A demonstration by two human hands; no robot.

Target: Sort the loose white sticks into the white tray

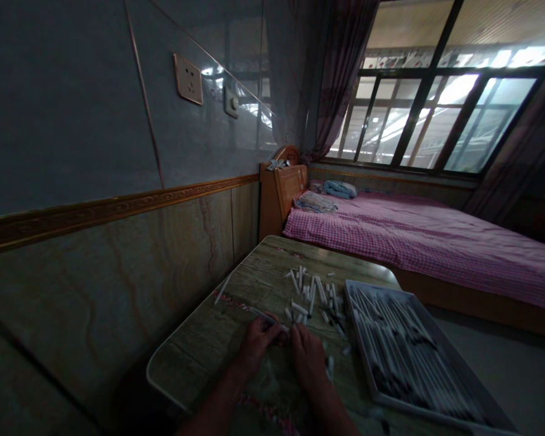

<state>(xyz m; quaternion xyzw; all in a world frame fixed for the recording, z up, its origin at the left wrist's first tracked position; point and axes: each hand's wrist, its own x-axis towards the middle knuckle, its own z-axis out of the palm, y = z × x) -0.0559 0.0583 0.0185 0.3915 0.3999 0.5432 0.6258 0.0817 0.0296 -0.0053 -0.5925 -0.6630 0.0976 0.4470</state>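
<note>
My left hand (255, 344) is closed around a thin whitish stick (262, 314), whose free end points up and to the left. Close beside it, my right hand (307, 352) has its fingers pinched together at the stick's near end. Something dark and narrow stands up by the right fingertips, too blurred to name. Just beyond my hands lie several short white tube pieces (312, 295), scattered in a loose heap. Small dark pieces (332, 316) are mixed in on the right side. One longer white stick (223, 289) rests alone near the table's left edge.
A shallow white tray (362, 358) full of long thin sticks with dark parts sits on the table's right side. The table (195, 357) has a pale rim and stands against the tiled wall (118, 266). Behind it is a bed (390, 230) with a pink checked cover.
</note>
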